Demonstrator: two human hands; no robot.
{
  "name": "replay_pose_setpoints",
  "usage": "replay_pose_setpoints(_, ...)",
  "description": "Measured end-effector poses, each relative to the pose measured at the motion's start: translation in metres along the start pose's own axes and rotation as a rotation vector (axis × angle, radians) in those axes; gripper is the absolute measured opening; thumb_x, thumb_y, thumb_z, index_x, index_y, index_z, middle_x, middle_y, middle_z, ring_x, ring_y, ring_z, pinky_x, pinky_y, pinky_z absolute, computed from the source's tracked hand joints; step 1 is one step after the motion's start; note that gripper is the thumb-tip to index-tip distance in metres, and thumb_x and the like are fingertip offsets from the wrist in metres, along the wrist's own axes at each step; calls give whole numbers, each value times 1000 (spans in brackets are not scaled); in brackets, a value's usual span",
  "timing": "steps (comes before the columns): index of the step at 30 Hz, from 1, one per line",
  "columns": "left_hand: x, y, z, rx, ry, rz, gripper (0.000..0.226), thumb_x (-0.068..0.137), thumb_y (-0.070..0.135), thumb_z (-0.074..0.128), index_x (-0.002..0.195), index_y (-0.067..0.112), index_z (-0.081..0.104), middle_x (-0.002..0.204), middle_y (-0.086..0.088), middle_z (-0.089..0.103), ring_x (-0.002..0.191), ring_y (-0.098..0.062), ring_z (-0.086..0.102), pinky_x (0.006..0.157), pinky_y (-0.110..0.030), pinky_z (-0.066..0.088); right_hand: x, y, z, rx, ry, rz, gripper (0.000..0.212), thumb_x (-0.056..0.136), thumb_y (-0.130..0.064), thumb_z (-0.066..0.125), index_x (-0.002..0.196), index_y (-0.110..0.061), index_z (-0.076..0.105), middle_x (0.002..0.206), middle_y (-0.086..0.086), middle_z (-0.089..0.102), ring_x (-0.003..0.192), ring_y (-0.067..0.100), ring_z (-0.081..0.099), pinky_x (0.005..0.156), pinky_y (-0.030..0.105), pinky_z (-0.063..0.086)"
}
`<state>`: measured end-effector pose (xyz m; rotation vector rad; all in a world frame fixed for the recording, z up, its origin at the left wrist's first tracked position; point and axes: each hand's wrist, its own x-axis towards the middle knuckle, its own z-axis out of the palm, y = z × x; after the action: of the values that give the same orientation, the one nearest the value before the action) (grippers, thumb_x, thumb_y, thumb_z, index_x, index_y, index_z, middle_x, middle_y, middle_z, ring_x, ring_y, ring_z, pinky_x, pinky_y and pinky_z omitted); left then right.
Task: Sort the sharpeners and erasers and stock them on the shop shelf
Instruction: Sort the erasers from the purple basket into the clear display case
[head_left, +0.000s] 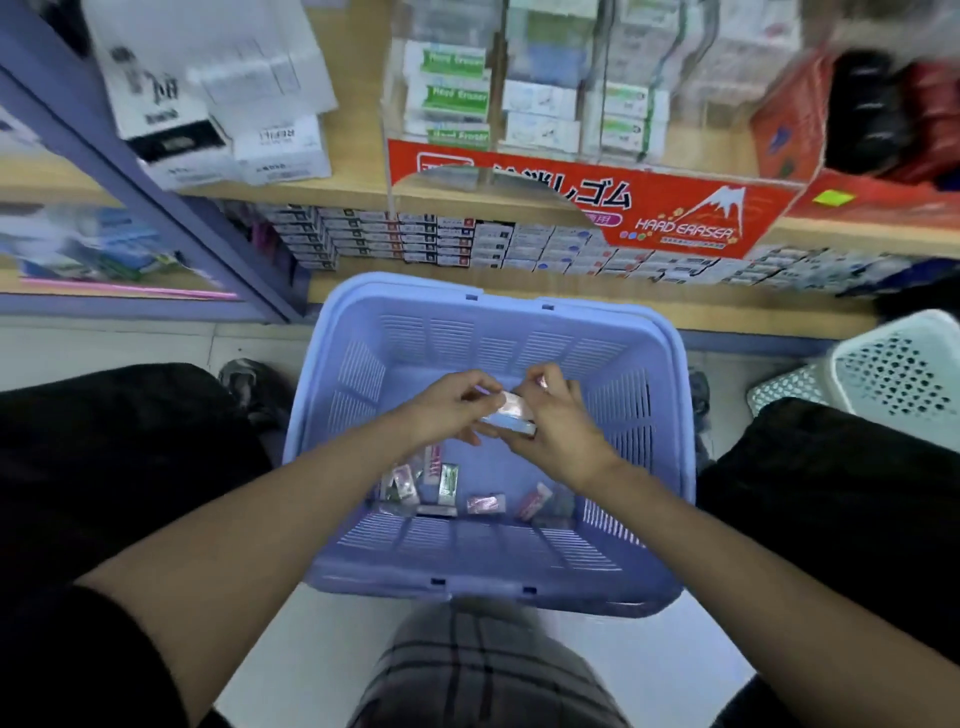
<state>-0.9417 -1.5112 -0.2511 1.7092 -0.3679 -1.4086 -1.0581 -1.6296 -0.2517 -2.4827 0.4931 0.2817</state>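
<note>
Arms forward, left grip (448, 410), right grip (560, 432) meeting, both pinching

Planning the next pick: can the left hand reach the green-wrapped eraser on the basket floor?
Probably yes: the green-wrapped eraser lies uncovered just below the left hand, though its fingers pinch the eraser stack held with the right hand.

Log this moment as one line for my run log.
left hand: pinches wrapped erasers | right hand: holds wrapped erasers | where: above blue basket | in basket: loose packets
</note>
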Motion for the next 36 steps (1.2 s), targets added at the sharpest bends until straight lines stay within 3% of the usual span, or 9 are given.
replay_pose_setpoints(7,-54,61,-22,19,23,101,8,98,10,46,93,12,51,85,-2,54,57,1,64,50,-13,44,-18,-49,-85,113,-4,-148,58,79,-36,73,125,-7,53,117,-1,34,111,23,40,100,29,35)
replay_pose_setpoints(10,-73,87,-33,32,50,139,6,99,11,44,94,12,48,94,-5,53,60,-1,65,49,-13,43,-27,-58,-118,213,72,-150,42,88,-12,63,127,-7,50,117,-3,35,105,13,46,99,26,37)
replay_pose_setpoints(12,-83,102,-38,42,71,170,5,99,10,43,101,10,48,97,-5,55,59,-1,65,47,-13,43,-32,-62,-133,258,155,-137,46,84,9,54,126,-11,50,117,-2,39,97,12,51,94,22,41)
replay_pose_setpoints(16,-98,125,-48,93,116,221,9,99,11,45,93,15,51,93,-4,59,62,-4,64,48,-14,43,-35,-77,-157,368,300,-106,38,87,9,55,116,-15,54,111,-7,42,86,-4,54,83,8,42)
replay_pose_setpoints(20,-110,144,-54,38,220,253,10,99,14,44,91,16,49,95,-5,55,68,-12,63,47,-14,41,-31,-99,-179,631,381,-101,38,87,7,58,102,-28,56,115,-7,51,86,10,64,74,14,48)
replay_pose_setpoints(24,-113,153,-46,79,226,312,10,100,17,41,93,16,47,96,-8,54,70,-9,65,52,-18,41,-25,-119,-179,765,318,-102,31,87,2,61,100,-27,59,116,3,60,84,17,68,79,19,53)
replay_pose_setpoints(28,-108,161,-43,176,284,369,11,100,17,40,91,19,45,81,-2,58,84,-29,62,64,-32,41,-15,-123,-176,681,350,-144,30,91,2,55,98,-26,60,111,-4,56,78,8,66,80,24,54)
replay_pose_setpoints(33,-99,170,-50,237,296,411,9,99,21,42,93,17,47,83,-10,56,78,-41,57,66,-36,40,2,-127,-178,551,439,-165,26,88,3,57,100,-20,65,106,-13,54,76,6,60,70,17,50)
replay_pose_setpoints(36,-98,182,-61,275,314,442,12,99,18,42,88,22,46,80,-6,48,67,-29,47,64,-30,38,14,-132,-184,532,428,-190,31,86,6,60,106,-17,65,108,-14,54,80,1,60,73,10,45)
